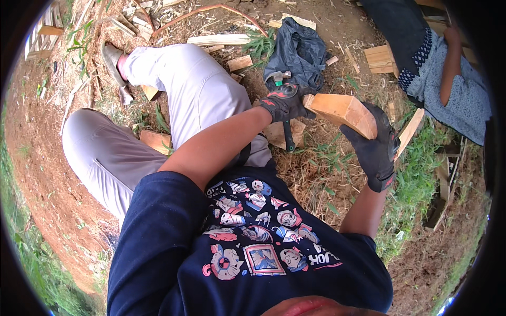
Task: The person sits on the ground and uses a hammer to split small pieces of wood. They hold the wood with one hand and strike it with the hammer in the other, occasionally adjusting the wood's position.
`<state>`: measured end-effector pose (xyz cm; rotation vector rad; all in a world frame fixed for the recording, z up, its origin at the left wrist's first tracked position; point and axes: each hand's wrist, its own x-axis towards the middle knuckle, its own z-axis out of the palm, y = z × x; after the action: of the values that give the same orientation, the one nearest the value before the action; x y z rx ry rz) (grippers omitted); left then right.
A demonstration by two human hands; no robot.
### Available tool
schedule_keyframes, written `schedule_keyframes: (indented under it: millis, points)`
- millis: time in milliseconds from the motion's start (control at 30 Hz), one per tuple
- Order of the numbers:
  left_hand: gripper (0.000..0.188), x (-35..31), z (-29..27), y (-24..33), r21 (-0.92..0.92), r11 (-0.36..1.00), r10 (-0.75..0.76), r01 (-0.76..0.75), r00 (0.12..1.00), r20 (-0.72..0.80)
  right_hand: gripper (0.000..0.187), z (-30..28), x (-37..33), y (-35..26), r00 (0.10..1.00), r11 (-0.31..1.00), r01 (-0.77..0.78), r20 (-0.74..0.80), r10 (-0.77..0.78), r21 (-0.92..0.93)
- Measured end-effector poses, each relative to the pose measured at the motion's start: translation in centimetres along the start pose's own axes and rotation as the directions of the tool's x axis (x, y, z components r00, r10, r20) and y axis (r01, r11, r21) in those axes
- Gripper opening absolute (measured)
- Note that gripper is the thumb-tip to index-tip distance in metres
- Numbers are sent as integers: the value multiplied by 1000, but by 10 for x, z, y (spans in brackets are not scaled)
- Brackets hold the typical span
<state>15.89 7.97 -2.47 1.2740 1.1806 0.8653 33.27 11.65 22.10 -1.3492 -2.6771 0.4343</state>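
Observation:
A thick block of pale wood point(342, 109) is held up between my gloved hands. My right hand point(375, 145), in a dark glove, wraps round its right end. My left hand point(287, 102), in a dark glove with red marks, has its fingers closed at the block's left end; the fingertips are partly hidden. Behind my left hand is a hammer with a metal and green head point(278, 78); its dark handle shows below the hand, and the middle is covered. A flat wood piece point(276, 134) lies on the ground under the handle.
A crumpled black plastic bag point(296, 50) lies beyond my left hand. Wood offcuts point(240, 63) and long strips point(219, 40) litter the ground ahead. At upper right sits another person in a grey-blue knitted top point(456, 105), close to a wood block point(380, 59). My bent legs point(203, 87) are at left.

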Motion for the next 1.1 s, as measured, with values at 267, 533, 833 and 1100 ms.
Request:
schedule_keyframes:
  millis: [267, 533, 833, 1100]
  points:
    - [77, 7, 10, -15, 18, 999, 44, -43, 997, -55, 63, -1, 4, -8, 1000, 1000, -1, 23, 1, 5]
    - [65, -11, -11, 9, 193, 977, 73, -86, 995, 73, 59, 1, -5, -9, 999, 999, 41, 24, -42, 20]
    - [75, -16, -11, -8, 325, 933, 104, -155, 980, 168, 80, 6, -55, -9, 938, 930, 339, 120, -324, -141]
    - [67, -18, -11, -1, 431, 891, 50, -140, 976, 214, 88, 10, -80, -2, 946, 941, 300, 178, -272, -156]
